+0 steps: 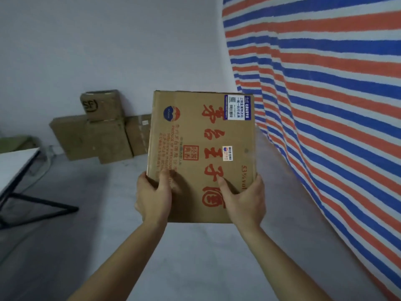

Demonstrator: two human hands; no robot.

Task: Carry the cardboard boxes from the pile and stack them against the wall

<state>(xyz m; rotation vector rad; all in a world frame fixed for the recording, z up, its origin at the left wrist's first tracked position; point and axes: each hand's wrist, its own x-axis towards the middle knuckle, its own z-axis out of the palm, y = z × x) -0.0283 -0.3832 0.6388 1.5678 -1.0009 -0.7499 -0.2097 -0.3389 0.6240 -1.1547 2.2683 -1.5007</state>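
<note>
Now, box (201, 148): brown cardboard, red characters, barcode stickers.
My left hand (153, 196): grips the box's left edge.
My right hand (245, 198): grips its right edge.

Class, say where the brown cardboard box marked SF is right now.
The SF-marked brown cardboard box sits left of centre in the head view, atop other cardboard boxes against the grey wall.

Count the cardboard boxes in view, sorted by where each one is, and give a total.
Printed box gripped by the left hand and right hand: 1
Plain boxes on the floor against the wall: 3
SF-marked box on top of them: 1
Total: 5
</note>
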